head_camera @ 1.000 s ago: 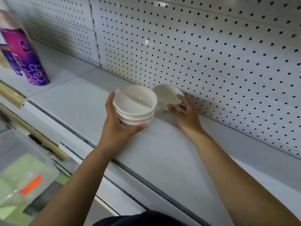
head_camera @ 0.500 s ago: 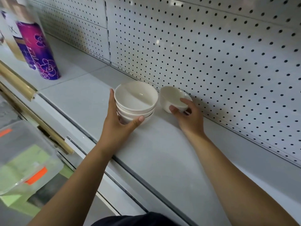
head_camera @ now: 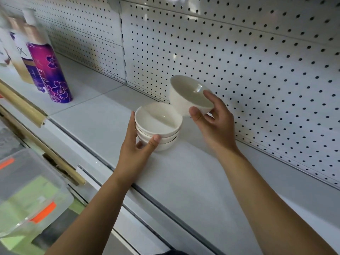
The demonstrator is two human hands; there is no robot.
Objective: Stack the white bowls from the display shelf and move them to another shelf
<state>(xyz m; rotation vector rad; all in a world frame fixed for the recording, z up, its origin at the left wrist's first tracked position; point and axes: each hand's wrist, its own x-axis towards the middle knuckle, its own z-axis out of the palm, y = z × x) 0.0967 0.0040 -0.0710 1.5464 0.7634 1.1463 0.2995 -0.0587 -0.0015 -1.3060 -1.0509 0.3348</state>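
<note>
A stack of three white bowls (head_camera: 158,124) stands on the grey shelf (head_camera: 193,172), close to the pegboard back wall. My left hand (head_camera: 137,150) wraps around the stack's near-left side, thumb on its front. My right hand (head_camera: 211,118) holds a single white bowl (head_camera: 189,96) lifted off the shelf and tilted, its lower edge just above and right of the stack's rim.
A white pegboard wall (head_camera: 239,61) runs behind the shelf. Purple and beige bottles (head_camera: 49,70) stand at the far left. A clear plastic box (head_camera: 31,196) with orange clips sits on the lower level at left, beyond the shelf's front rail (head_camera: 161,201).
My right hand has lifted the single bowl off the shelf and tilted it toward the stack. The left hand stays on the stack. The camera has shifted.
</note>
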